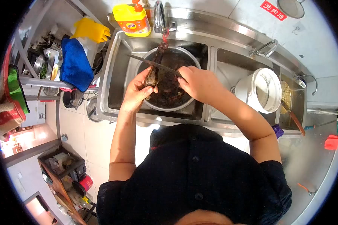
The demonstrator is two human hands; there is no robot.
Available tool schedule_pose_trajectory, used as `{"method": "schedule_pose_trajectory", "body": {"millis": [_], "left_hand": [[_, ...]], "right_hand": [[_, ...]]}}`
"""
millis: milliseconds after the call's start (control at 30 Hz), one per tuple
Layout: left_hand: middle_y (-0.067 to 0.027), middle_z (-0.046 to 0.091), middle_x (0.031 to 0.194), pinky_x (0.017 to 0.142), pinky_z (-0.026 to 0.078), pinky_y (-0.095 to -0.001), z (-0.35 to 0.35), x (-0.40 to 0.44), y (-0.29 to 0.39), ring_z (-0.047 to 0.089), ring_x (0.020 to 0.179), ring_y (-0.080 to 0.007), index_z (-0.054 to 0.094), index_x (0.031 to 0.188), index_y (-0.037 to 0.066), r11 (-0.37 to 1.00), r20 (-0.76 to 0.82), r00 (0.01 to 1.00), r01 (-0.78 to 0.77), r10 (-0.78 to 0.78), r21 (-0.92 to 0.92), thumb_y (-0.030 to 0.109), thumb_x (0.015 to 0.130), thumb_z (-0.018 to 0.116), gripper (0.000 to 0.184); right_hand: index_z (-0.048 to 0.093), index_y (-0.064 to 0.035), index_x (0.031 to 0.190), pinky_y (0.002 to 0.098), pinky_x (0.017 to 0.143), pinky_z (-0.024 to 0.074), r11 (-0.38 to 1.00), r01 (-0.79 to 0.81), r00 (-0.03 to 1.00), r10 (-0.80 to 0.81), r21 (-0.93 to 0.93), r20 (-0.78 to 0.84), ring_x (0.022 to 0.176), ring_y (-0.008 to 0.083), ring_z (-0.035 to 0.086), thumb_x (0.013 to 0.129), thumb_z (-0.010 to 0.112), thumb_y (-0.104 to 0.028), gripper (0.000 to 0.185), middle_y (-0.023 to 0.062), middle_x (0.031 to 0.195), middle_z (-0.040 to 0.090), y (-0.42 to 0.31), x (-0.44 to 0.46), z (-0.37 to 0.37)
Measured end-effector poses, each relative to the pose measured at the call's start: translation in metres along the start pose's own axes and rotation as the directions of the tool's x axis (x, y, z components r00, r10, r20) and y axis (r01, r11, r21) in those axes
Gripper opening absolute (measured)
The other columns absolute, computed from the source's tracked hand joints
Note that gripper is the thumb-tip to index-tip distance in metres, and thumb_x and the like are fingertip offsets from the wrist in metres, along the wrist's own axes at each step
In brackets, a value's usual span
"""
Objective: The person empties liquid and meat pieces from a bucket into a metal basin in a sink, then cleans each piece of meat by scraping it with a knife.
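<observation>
My left hand [139, 90] is closed around a dark, wet, elongated food item [152, 78], too small to name for sure, above a round metal basin [194, 60]. My right hand [193, 83] grips a knife [150, 62], its blade pointing left across the item. Dark water and loose bits show in the basin, which sits in the left sink [118, 84]. Beyond my hands, the faucet [160, 18] has something reddish below its spout.
A yellow detergent jug [131, 20] stands at the sink's back left corner. The middle sink holds a white bucket [248, 88]. A wooden-handled tool [297, 123] lies at the right sink. Left are a blue cloth [76, 62] and yellow gloves [89, 30].
</observation>
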State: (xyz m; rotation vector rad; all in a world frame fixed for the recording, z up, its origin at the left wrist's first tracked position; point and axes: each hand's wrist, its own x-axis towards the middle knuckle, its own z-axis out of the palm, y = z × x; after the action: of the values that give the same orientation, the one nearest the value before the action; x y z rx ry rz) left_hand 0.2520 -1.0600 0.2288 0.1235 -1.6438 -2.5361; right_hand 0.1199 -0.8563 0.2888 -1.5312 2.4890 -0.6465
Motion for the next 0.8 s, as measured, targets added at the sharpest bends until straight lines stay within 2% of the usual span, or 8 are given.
{"method": "schedule_pose_trajectory", "body": {"millis": [133, 233, 300, 367, 433, 633, 667, 800], "left_hand": [[-0.0035, 0.062, 0.097, 0.082, 0.046, -0.0252, 0.011, 0.000, 0.005, 0.058, 0.085, -0.0113, 0.047, 0.128, -0.005, 0.985, -0.008, 1.000, 0.008, -0.007, 0.174, 0.013, 0.082, 0.066, 0.053], [-0.0051, 0.061, 0.100, 0.084, 0.045, -0.0261, 0.016, -0.002, 0.005, 0.057, 0.086, -0.0120, 0.047, 0.127, -0.005, 0.930, -0.095, 0.994, -0.013, 0.051, 0.367, 0.007, 0.082, 0.057, 0.047], [-0.0061, 0.061, 0.101, 0.084, 0.045, -0.0267, 0.018, -0.007, 0.003, 0.057, 0.087, -0.0128, 0.048, 0.126, -0.005, 0.890, -0.174, 0.983, 0.029, 0.057, 0.456, 0.005, 0.080, 0.055, 0.047], [-0.0061, 0.062, 0.099, 0.082, 0.046, -0.0281, 0.021, -0.009, 0.001, 0.058, 0.087, -0.0146, 0.053, 0.121, -0.002, 0.837, -0.210, 0.966, -0.012, 0.151, 0.547, 0.009, 0.078, 0.063, 0.046], [-0.0082, 0.064, 0.098, 0.081, 0.048, -0.0297, 0.032, -0.008, 0.007, 0.060, 0.087, -0.0170, 0.056, 0.119, -0.001, 0.778, -0.260, 0.945, 0.007, 0.201, 0.628, 0.015, 0.077, 0.069, 0.046], [-0.0174, 0.065, 0.098, 0.081, 0.049, -0.0380, 0.028, -0.017, 0.001, 0.064, 0.089, -0.0304, 0.062, 0.109, 0.000, 0.282, -0.144, 0.887, 0.016, 0.438, 0.959, 0.031, 0.074, 0.074, 0.048], [-0.0184, 0.064, 0.094, 0.076, 0.049, -0.0437, 0.026, -0.016, 0.001, 0.062, 0.086, -0.0381, 0.061, 0.110, 0.004, 0.223, -0.088, 0.877, -0.022, 0.472, 0.975, 0.034, 0.072, 0.076, 0.051], [-0.0173, 0.064, 0.092, 0.074, 0.048, -0.0439, 0.025, -0.010, 0.000, 0.061, 0.084, -0.0374, 0.061, 0.109, 0.003, 0.173, -0.027, 0.842, -0.079, 0.539, 0.982, 0.031, 0.073, 0.075, 0.048]], "right_hand": [[0.052, -0.0088, 0.088, 0.0430, 0.052, 0.0503, 0.989, 0.130, 0.984, -0.119, 0.073, -0.133, 0.060, 0.0336, 0.063, 0.088, 0.057, -0.025, 0.016, 0.0124, 0.072, 0.061, -0.007, -0.007, 0.009], [0.052, -0.0087, 0.088, 0.0440, 0.052, 0.0505, 0.982, 0.172, 0.983, -0.165, 0.083, -0.085, 0.060, 0.0351, 0.062, 0.089, 0.056, -0.025, 0.016, 0.0138, 0.072, 0.061, -0.011, -0.010, 0.009], [0.053, -0.0076, 0.092, 0.0450, 0.056, 0.0519, 0.997, 0.074, 0.983, -0.075, -0.011, -0.165, 0.066, 0.0349, 0.063, 0.090, 0.053, -0.023, 0.016, 0.0152, 0.075, 0.061, 0.006, 0.003, 0.004], [0.052, -0.0068, 0.092, 0.0451, 0.058, 0.0523, 0.994, -0.061, 0.965, 0.036, -0.087, -0.258, 0.069, 0.0356, 0.063, 0.090, 0.053, -0.023, 0.016, 0.0158, 0.078, 0.061, 0.015, 0.011, -0.008], [0.051, -0.0073, 0.090, 0.0436, 0.055, 0.0523, 0.988, -0.089, 0.980, 0.064, -0.128, -0.188, 0.067, 0.0345, 0.064, 0.090, 0.055, -0.022, 0.015, 0.0150, 0.076, 0.060, 0.000, 0.002, -0.009], [0.051, -0.0074, 0.089, 0.0429, 0.051, 0.0512, 0.981, -0.056, 0.981, 0.020, -0.184, -0.192, 0.063, 0.0330, 0.063, 0.088, 0.056, -0.020, 0.013, 0.0132, 0.075, 0.057, 0.010, -0.009, -0.003], [0.051, -0.0073, 0.089, 0.0430, 0.051, 0.0508, 0.986, -0.069, 0.963, 0.025, -0.155, -0.267, 0.062, 0.0339, 0.062, 0.088, 0.056, -0.020, 0.013, 0.0139, 0.076, 0.057, 0.012, -0.008, -0.002], [0.050, -0.0066, 0.088, 0.0442, 0.052, 0.0505, 0.998, 0.008, 0.987, -0.018, -0.063, -0.160, 0.063, 0.0355, 0.062, 0.088, 0.054, -0.018, 0.013, 0.0158, 0.076, 0.057, -0.005, -0.018, 0.003]]}}
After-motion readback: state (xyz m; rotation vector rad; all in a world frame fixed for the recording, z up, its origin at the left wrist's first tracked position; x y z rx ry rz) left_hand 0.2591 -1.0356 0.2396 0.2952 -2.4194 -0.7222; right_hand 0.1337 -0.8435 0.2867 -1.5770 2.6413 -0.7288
